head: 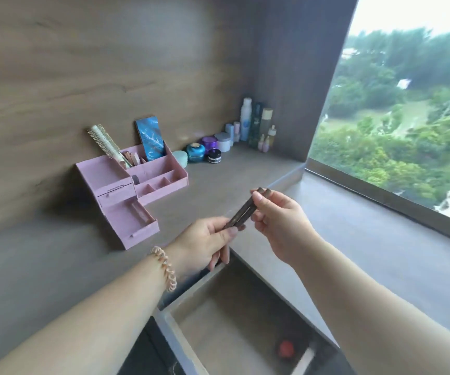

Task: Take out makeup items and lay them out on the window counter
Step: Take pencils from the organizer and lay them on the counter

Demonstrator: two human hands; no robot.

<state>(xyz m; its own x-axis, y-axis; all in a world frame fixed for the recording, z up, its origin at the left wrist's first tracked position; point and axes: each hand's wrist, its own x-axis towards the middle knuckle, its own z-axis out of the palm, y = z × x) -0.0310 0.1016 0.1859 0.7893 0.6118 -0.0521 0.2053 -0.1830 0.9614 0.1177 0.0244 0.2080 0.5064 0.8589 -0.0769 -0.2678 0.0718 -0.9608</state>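
A: What is shown in the head view?

B: Just below centre, two slim brown makeup pencils are held side by side. Their lower ends are gripped by the left hand, with its fingers curled round them. The upper ends are pinched between thumb and fingers of the right hand. The pair is held in the air and touches no surface.

A: And the window counter?

B: The window counter is seen from 3 to 5 o'clock, under the glass. No makeup item can be seen laid on it, so the laying out is judged not yet begun.

A: What is left, then?

B: Probably most of it. At 9 o'clock a pink organiser is seen with its small drawer pulled out, and a round hairbrush stands in a rear compartment. Jars and bottles are lined up toward 1 o'clock. At 6 o'clock a large drawer stands open with a red round item inside. What that item is cannot be told.
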